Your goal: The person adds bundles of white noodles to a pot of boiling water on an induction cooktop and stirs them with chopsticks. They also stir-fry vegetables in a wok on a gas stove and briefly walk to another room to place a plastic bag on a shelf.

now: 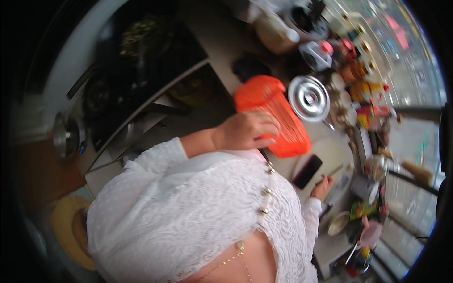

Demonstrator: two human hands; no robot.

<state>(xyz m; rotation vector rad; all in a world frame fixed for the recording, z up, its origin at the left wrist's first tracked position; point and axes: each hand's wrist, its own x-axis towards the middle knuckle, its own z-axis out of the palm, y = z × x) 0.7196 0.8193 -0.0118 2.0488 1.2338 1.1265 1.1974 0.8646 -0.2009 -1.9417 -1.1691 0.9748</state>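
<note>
My left hand (247, 131) lies over the near side of an orange-red plastic bag (279, 116), its fingers curled; whether it grips the bag is not clear. To the right, my right hand (322, 186) is closed around a thin stick-like handle (335, 170), blurred at its far end. Between the hands, a dark smartphone (308, 171) lies on a pale, rounded board (327, 150). A shiny round metal lid (309, 99) is just beyond the bag.
Bottles and jars, among them a clear jug with a red cap (316, 55), line the window side. A black cooktop (152, 70) holds a pan with greenish food at upper left. A metal pot (67, 136) stands at far left, a pink strainer (371, 233) at lower right.
</note>
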